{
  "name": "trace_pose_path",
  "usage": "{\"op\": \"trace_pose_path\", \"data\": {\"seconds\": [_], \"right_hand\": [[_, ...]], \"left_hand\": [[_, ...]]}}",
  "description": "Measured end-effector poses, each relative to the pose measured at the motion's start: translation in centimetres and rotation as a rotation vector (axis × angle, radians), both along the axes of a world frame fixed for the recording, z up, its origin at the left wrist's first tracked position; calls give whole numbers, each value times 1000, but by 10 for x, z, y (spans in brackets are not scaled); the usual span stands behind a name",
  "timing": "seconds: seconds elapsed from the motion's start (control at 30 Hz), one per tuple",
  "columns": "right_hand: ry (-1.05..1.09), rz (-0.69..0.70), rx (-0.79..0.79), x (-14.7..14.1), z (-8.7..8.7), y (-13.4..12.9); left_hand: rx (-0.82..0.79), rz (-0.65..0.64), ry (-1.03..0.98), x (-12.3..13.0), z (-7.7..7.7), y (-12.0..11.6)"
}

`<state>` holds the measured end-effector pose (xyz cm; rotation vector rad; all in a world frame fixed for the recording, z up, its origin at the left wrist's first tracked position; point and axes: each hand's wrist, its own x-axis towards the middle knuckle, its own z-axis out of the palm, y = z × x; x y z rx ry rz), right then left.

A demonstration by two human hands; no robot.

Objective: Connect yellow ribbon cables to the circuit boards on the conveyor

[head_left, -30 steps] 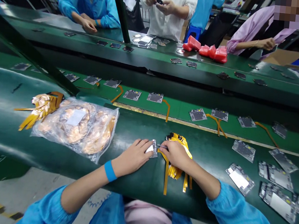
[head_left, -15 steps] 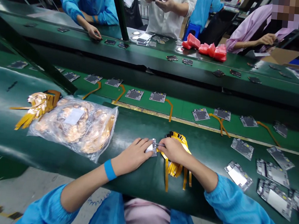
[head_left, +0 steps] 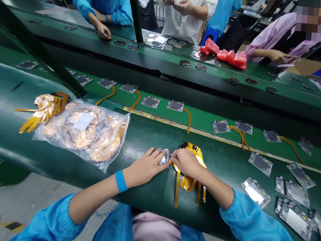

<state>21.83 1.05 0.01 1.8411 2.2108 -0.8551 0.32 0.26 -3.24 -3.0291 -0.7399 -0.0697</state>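
On the green bench [head_left: 139,188] of a busy workshop, my left hand [head_left: 145,167] lies with fingers slightly spread, holding down a small circuit board [head_left: 165,157]; right of that board, my right hand [head_left: 188,162] pinches a thin tool [head_left: 171,155] at its edge, beside yellow flex strips [head_left: 189,182]; my fingers hide the tool's grip and part of the board

My left hand [head_left: 146,167] steadies a small circuit board [head_left: 165,157] near the front edge of a green counter [head_left: 144,134] as my right hand [head_left: 187,162] holds a thin tool [head_left: 172,155] to it, beside yellow ribbon cables [head_left: 190,182].
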Motion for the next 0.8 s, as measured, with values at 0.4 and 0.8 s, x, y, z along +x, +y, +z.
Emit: {"op": "trace_pose_path", "data": {"seconds": [0.4, 0.8], "right_hand": [[65, 162, 150, 11, 4, -11], [0, 178, 139, 5, -2, -11]], "left_hand": [[-17, 8, -10, 3, 6, 0], [-8, -8, 19, 2, 6, 1]]}}
